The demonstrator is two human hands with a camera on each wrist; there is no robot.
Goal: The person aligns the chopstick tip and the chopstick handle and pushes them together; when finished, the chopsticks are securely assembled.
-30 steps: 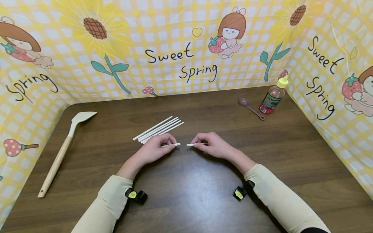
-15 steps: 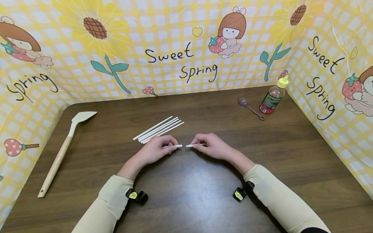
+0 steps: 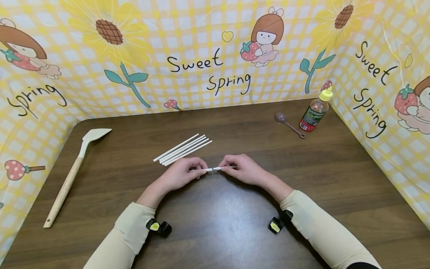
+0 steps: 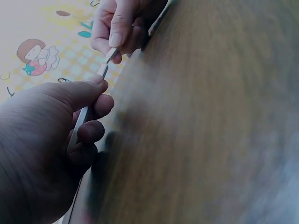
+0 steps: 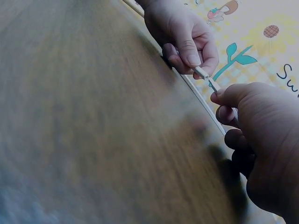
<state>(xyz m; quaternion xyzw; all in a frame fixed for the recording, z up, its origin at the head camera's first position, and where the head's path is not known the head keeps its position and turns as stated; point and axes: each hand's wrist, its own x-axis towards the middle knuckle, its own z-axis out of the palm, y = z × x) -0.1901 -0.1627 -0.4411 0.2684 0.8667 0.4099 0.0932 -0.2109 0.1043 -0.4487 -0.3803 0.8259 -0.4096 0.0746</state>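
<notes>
My left hand point(image 3: 184, 173) pinches a slim white stick point(image 3: 209, 170) between thumb and fingers, its end poking out to the right. Opposite, my right hand point(image 3: 245, 169) pinches a second white stick point(image 3: 217, 168) that points left. The two ends face each other almost in line, a tiny gap between them. Seen from the right wrist, the left-hand stick point(image 5: 201, 72) has a squared end with a small hole, and the right-hand stick point(image 5: 214, 85) has a narrower tip. From the left wrist, fingers curl along the left-hand stick point(image 4: 80, 122). Both hands are just above the table.
Several white sticks point(image 3: 176, 148) lie side by side behind my left hand. A spatula point(image 3: 65, 185) with a wooden handle is at the far left. Toward the back right are a small purple-brown spoon point(image 3: 280, 118) and a yellow-capped bottle point(image 3: 312, 116). Patterned cloth point(image 3: 191, 87) walls the table.
The left hand has shifted slightly right and toward the near side, while the right hand's stick has edged left. The gap between the stick ends has narrowed to almost nothing.
</notes>
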